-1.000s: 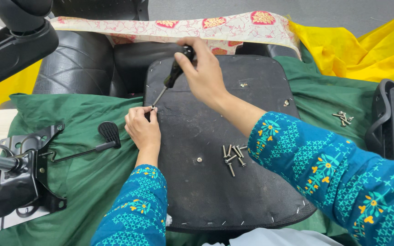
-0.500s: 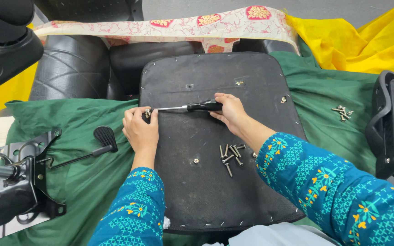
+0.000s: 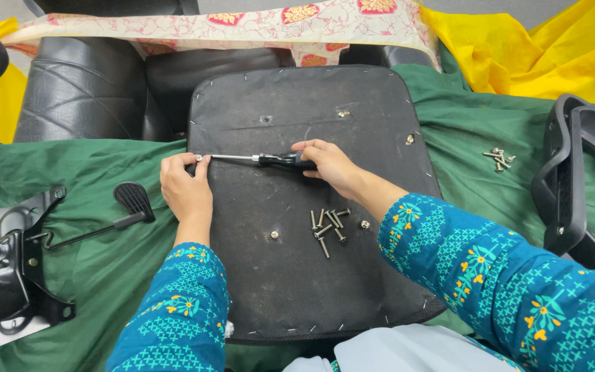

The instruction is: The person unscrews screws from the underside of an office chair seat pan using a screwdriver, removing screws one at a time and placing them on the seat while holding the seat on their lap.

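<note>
Since half a second ago the screwdriver (image 3: pixel 259 159) has stayed lying almost flat across the seat base (image 3: pixel 297 275), and both hands have barely shifted; a full second ago it stood steeply, tip down.

Nearest the camera, both patterned teal sleeves (image 3: pixel 490 275) reach over the near edge of the seat base, a black upholstered chair seat turned underside up. Just past the middle of the seat base lies a loose cluster of screws (image 3: pixel 326 224), kept within easy reach of the right hand, with a fixed metal insert on either side of it.

Further in, the right hand (image 3: pixel 328 165) has its fingers closed around the black handle of the screwdriver, holding the shaft level and pointing toward the left edge of the seat base. There the left hand (image 3: pixel 186 184) rests over that edge, fingers curled narrow with the fingertips pinched at the tool's tip, seemingly steadying it or a small fastener; what lies between them is too small to tell.

Left of the seat base, on the green cloth (image 3: pixel 105 262), lie a black lever (image 3: pixel 122 210) and a metal chair mechanism (image 3: pixel 8 275). Right of it sit a second small heap of screws (image 3: pixel 499 158) and a black plastic armrest (image 3: pixel 573 179). Beyond the far edge are a black leather backrest (image 3: pixel 84 89), a flowered cloth (image 3: pixel 242 27) and a yellow cloth (image 3: pixel 531 48).
</note>
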